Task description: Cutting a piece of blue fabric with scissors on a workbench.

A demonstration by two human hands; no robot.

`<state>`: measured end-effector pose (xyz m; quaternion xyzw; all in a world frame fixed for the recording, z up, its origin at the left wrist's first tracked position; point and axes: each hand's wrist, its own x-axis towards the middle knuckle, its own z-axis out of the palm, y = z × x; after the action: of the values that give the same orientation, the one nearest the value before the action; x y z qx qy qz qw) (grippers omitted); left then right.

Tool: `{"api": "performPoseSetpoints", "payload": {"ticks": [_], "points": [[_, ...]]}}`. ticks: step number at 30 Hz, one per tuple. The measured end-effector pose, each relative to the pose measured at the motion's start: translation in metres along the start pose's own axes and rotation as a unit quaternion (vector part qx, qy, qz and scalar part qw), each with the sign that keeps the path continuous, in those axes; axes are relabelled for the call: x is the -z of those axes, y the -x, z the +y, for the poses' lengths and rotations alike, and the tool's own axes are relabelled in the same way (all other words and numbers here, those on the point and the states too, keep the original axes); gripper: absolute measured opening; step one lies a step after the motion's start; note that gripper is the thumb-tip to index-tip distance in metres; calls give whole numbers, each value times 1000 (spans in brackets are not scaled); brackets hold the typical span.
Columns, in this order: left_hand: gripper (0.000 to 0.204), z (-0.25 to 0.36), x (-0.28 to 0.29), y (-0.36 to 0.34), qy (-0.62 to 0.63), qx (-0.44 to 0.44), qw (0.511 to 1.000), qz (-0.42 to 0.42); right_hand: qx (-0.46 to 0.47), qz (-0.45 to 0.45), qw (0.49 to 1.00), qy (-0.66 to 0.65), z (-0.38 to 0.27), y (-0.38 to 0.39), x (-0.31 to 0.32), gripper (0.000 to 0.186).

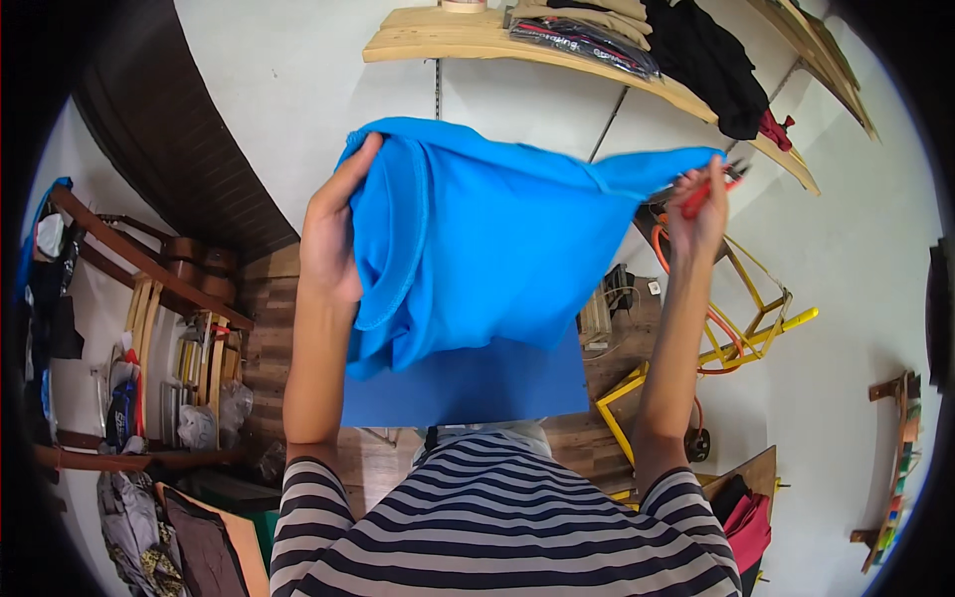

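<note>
A bright blue piece of sewn cloth [507, 239] is stretched between my raised hands, with overlocked seams showing at its left side. My left hand [333, 219] grips its upper left edge, the thumb in front and the other fingers hidden by the fabric. At the far right, my right hand [701, 209] pinches a drawn-out corner of the cloth. The same hand also holds a small red-handled tool [696, 202] with a dark metal tip, too blurred to name its kind. Below the hanging cloth lies a flat blue tabletop [468, 398].
A wooden wall shelf [448, 38] with folded clothes [587, 35] spans the back. On the left stands a wooden rack [149, 264] with assorted items. Right of the table are a yellow metal frame [751, 328] and an orange hose [731, 343]. Cloth pieces [189, 537] hang lower left.
</note>
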<state>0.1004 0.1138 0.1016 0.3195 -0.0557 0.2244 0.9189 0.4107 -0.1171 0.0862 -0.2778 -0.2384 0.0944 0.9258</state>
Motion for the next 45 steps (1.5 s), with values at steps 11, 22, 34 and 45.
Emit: {"api": "performPoseSetpoints", "payload": {"ticks": [11, 22, 34, 45], "points": [[30, -8, 21, -7, 60, -111, 974, 190, -262, -75, 919, 287, 95, 159, -27, 36], [35, -17, -20, -5, -40, -157, 984, 77, -242, -119, 940, 208, 160, 253, -32, 44], [48, 50, 19, 1, -382, -318, 855, 149, -202, -58, 921, 327, 86, 168, -39, 21], [68, -56, 105, 63, -805, -20, 592, 36, -503, 56, 845, 171, 114, 162, -11, 33]]}}
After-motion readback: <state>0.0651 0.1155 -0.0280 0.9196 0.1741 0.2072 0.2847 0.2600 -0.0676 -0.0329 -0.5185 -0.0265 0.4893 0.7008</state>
